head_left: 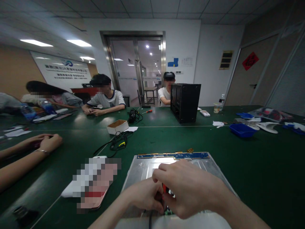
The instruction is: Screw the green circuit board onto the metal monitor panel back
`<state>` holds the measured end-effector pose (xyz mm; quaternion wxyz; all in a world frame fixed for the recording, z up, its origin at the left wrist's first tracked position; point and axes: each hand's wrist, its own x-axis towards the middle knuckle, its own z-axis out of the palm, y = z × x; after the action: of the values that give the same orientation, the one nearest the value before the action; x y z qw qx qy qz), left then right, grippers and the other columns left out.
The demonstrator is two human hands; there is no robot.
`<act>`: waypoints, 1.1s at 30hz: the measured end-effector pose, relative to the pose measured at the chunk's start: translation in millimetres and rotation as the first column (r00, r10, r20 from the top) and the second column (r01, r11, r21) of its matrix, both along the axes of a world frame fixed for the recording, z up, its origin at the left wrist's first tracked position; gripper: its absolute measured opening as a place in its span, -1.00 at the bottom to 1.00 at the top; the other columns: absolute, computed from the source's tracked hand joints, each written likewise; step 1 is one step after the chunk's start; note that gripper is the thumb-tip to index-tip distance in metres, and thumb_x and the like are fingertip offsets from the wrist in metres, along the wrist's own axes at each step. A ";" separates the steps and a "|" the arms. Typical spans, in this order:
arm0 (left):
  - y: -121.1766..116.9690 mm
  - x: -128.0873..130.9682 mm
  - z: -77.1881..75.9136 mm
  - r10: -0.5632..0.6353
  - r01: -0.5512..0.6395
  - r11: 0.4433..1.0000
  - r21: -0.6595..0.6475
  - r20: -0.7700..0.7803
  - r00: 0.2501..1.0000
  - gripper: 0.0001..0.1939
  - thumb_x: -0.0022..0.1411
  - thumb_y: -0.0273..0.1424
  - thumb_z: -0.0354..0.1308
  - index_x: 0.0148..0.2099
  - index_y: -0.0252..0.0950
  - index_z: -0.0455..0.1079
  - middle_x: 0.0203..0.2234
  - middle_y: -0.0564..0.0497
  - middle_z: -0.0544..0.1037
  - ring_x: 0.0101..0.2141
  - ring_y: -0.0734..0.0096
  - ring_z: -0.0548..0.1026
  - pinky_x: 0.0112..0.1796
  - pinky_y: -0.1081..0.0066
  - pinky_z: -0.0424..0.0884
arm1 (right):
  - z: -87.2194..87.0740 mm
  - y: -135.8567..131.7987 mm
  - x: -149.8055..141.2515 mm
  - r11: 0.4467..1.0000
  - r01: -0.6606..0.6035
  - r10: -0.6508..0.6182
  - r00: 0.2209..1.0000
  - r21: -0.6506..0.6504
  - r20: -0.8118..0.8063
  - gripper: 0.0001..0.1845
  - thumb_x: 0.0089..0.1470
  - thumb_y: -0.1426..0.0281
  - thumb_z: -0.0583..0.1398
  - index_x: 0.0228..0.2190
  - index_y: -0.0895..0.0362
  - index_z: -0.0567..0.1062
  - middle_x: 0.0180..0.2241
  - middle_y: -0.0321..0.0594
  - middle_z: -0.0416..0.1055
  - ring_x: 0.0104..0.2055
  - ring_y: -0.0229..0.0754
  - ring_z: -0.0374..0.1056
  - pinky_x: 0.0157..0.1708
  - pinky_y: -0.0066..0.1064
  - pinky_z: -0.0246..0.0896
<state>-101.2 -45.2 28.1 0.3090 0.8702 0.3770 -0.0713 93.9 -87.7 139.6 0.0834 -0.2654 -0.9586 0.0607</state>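
Note:
A flat silver metal panel [135, 173], like the back of a display, lies on the green table before me. A blue circuit strip [197, 155] runs along its far edge. My right hand [190, 186] is closed over the panel's near part, around a screwdriver [164, 188] whose red handle shows between the hands. Its tip is hidden. My left hand [146, 195] is beside it, fingers pinched low near the screwdriver; what they grip is hidden. Below the hands a bit of green circuit board [168, 210] shows, with a black cable [150, 219] at the near edge.
Left of the panel lie blurred-out phones [102, 197], a black cable [119, 143] and a small open box [118, 126]. A black computer case [188, 103] stands ahead; a blue tray [242, 130] is at right. Another person's hands [47, 143] rest at left; several people sit around.

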 end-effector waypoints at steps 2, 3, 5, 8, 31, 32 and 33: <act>-0.6 -0.2 0.3 0.007 -0.007 1.000 0.001 -0.018 1.000 -0.73 -0.01 -0.33 0.30 -0.20 -0.29 0.56 -0.38 0.02 0.58 -0.37 0.27 0.49 -0.46 0.49 0.29 | 0.9 -0.7 0.7 1.000 -0.009 0.009 1.000 -0.017 0.005 -0.75 -0.03 0.34 0.23 -0.26 0.11 0.37 -0.34 -0.23 0.45 -0.43 -0.22 0.29 -0.58 -0.44 -0.09; -1.0 0.0 0.9 0.010 -0.010 1.000 0.002 -0.022 1.000 -0.71 -0.01 -0.32 0.31 -0.19 -0.29 0.56 -0.37 0.01 0.58 -0.36 0.26 0.49 -0.46 0.48 0.29 | 1.2 -0.9 0.8 1.000 -0.008 0.008 1.000 -0.023 0.008 -0.75 -0.03 0.34 0.23 -0.26 0.11 0.37 -0.34 -0.24 0.45 -0.43 -0.22 0.29 -0.58 -0.44 -0.09; -1.8 1.0 2.8 0.007 -0.007 1.000 -0.002 -0.021 1.000 -0.72 0.00 -0.32 0.31 -0.20 -0.28 0.56 -0.36 0.02 0.59 -0.35 0.25 0.49 -0.45 0.48 0.29 | 1.4 -1.2 0.1 1.000 -0.001 0.001 1.000 -0.022 0.007 -0.79 -0.01 0.36 0.21 -0.27 0.12 0.37 -0.35 -0.24 0.46 -0.44 -0.22 0.29 -0.58 -0.44 -0.10; -1.9 2.6 5.0 0.007 -0.007 0.999 -0.048 -0.009 1.000 -0.81 -0.01 -0.38 0.31 -0.27 -0.28 0.55 -0.40 0.06 0.58 -0.39 0.31 0.48 -0.45 0.50 0.29 | 1.7 -0.9 -2.3 0.999 0.025 -0.025 1.000 -0.025 0.006 -0.83 0.03 0.38 0.18 -0.27 0.12 0.38 -0.35 -0.24 0.50 -0.45 -0.22 0.32 -0.58 -0.43 -0.12; -2.4 3.1 3.4 0.033 -0.026 0.993 -0.119 0.051 0.998 -0.91 -0.01 -0.43 0.28 -0.37 -0.27 0.55 -0.49 0.09 0.54 -0.44 0.36 0.47 -0.46 0.50 0.32 | -3.1 0.2 -5.5 0.994 0.100 -0.102 0.994 0.052 0.042 -0.88 0.12 0.34 0.16 -0.28 0.10 0.41 -0.39 -0.24 0.52 -0.47 -0.21 0.37 -0.58 -0.38 -0.22; -2.3 2.5 3.0 0.025 -0.019 0.993 -0.115 0.054 0.998 -0.91 -0.01 -0.42 0.29 -0.36 -0.27 0.55 -0.49 0.09 0.54 -0.44 0.36 0.47 -0.46 0.50 0.31 | -3.5 0.0 -5.3 0.994 0.098 -0.100 0.994 0.056 0.037 -0.88 0.11 0.33 0.16 -0.28 0.10 0.41 -0.39 -0.24 0.51 -0.47 -0.21 0.36 -0.59 -0.38 -0.22; -2.2 2.1 2.7 0.020 -0.015 0.995 -0.097 0.052 0.998 -0.89 -0.01 -0.42 0.29 -0.35 -0.27 0.56 -0.47 0.09 0.55 -0.43 0.35 0.47 -0.46 0.50 0.30 | -3.3 -0.5 -4.7 0.995 0.088 -0.090 0.995 0.052 0.033 -0.87 0.10 0.33 0.17 -0.29 0.10 0.41 -0.39 -0.24 0.51 -0.46 -0.21 0.35 -0.58 -0.39 -0.20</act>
<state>-99.1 -47.4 30.9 0.3610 0.8526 0.3724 -0.0638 89.2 -88.2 136.3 0.0757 -0.3068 -0.9483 0.0282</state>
